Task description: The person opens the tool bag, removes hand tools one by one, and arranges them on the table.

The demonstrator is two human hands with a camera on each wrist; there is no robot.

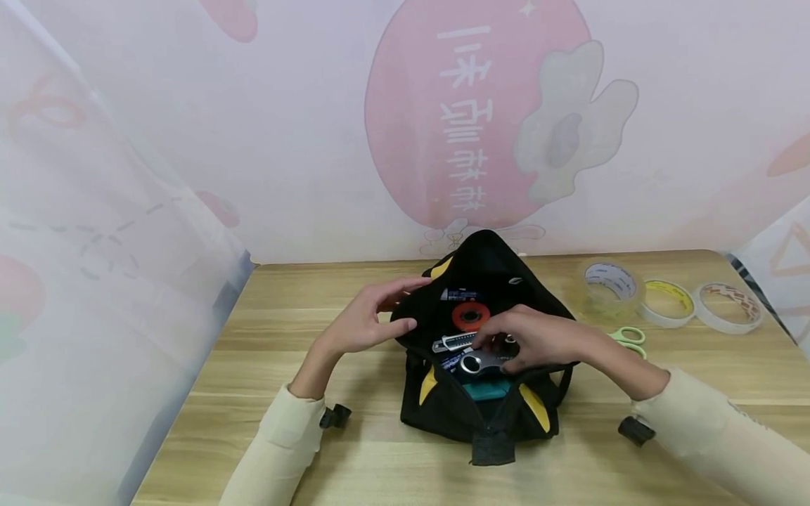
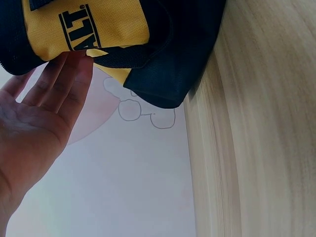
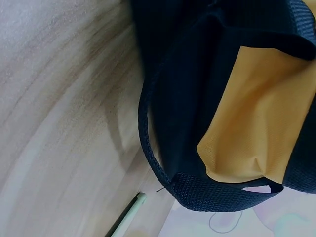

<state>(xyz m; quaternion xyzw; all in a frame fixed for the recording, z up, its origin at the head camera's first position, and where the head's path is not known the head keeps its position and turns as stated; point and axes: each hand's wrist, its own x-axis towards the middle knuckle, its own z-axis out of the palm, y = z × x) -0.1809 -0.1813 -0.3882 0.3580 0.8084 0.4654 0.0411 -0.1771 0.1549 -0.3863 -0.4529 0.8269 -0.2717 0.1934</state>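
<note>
A black and yellow tool bag [image 1: 443, 414] stands unzipped on the wooden table. My left hand [image 1: 373, 316] rests against its left side with fingers extended; in the left wrist view the fingertips of that hand [image 2: 44, 108] touch the edge of a yellow panel. Inside the bag opening, my right hand [image 1: 538, 337] pinches a grey tool with a round ring [image 1: 484, 362] between thumb and fingers. Close to those fingers lie a snap-off utility knife [image 1: 455, 342], an orange-red roll [image 1: 470, 317] and a teal item [image 1: 487, 389]. The right wrist view shows the bag's yellow side [image 3: 256, 118], with the hand itself hidden.
Right of the bag stand a roll of clear tape [image 1: 609, 288], a roll with a yellow core [image 1: 669, 303] and a white tape roll [image 1: 728, 308]. Green-handled scissors [image 1: 629, 337] lie near my right forearm. A printed curtain [image 1: 304, 140] hangs behind the table.
</note>
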